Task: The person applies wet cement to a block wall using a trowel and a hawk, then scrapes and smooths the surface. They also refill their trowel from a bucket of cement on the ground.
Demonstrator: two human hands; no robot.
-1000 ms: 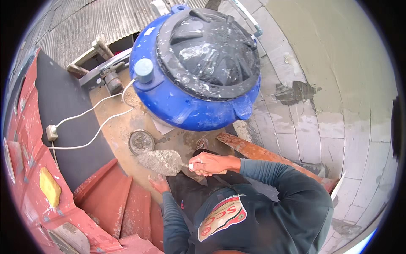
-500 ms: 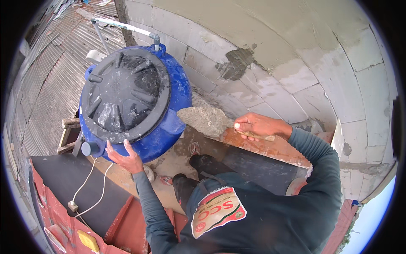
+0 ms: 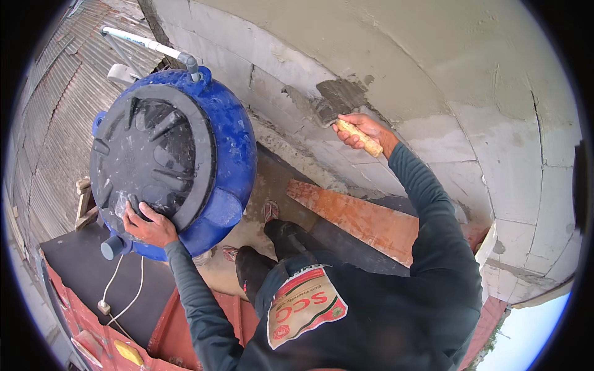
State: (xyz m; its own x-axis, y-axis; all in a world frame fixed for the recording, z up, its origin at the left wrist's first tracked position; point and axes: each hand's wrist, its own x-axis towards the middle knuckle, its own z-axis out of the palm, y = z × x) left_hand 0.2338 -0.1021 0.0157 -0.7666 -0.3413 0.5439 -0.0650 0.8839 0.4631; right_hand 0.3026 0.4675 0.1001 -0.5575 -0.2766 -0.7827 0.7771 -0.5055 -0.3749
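My right hand [image 3: 373, 130] is closed round the pale yellow handle of a trowel [image 3: 359, 136]. The trowel's mortar-smeared blade is tilted against the block wall [image 3: 272, 86], at the left side of a dark wet mortar patch [image 3: 344, 94]. Just where blade ends and mortar begins is hard to make out. On the left, my left hand [image 3: 150, 226] lies on the rim of a black ribbed lid [image 3: 158, 148], fingers apart and holding nothing. That lid covers a round blue water tank [image 3: 234, 148].
Smooth grey plaster [image 3: 433, 49] covers the wall's upper part. An orange-brown board [image 3: 362, 213] lies along the wall's foot. White pipe [image 3: 139, 40] rises behind the tank. A white cable [image 3: 133, 297] crosses the dark sheet, near red metal sheeting [image 3: 179, 334] and a yellow sponge-like block [image 3: 128, 352].
My right hand has raised the loaded trowel from beside the tank up to the wall's mortar patch. My left hand has slid further onto the lid. The view has shifted rightward.
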